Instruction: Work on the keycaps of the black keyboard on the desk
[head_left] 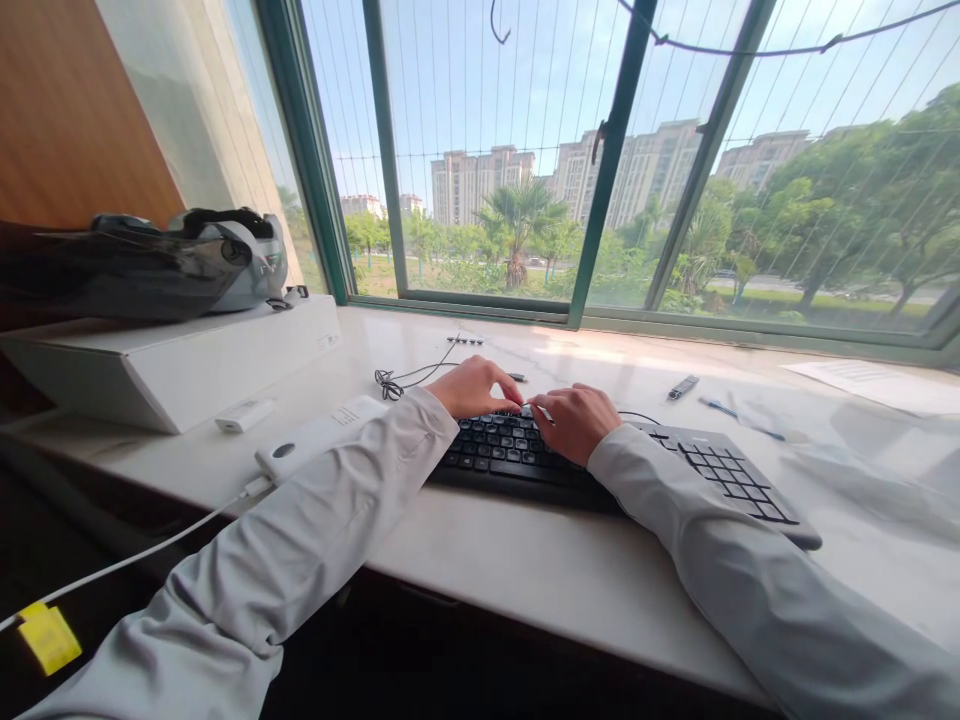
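A black keyboard (720,470) lies on the white window ledge (525,560), angled to the right. Both hands rest over its left half, close together. My left hand (476,385) is curled, with its fingertips pressed down at the top row of keys. My right hand (574,420) is bunched like a loose fist right beside it. A small white thing (538,409) shows between the two hands; I cannot make out what it is or which hand holds it. Grey sleeves cover both arms.
A white power bank (315,440) with a white cable lies left of the keyboard, and a small white stick (244,415) further left. A white box (172,360) carries a headset. A tangled black cable (397,380), pens (682,387) and papers (877,385) lie near the window.
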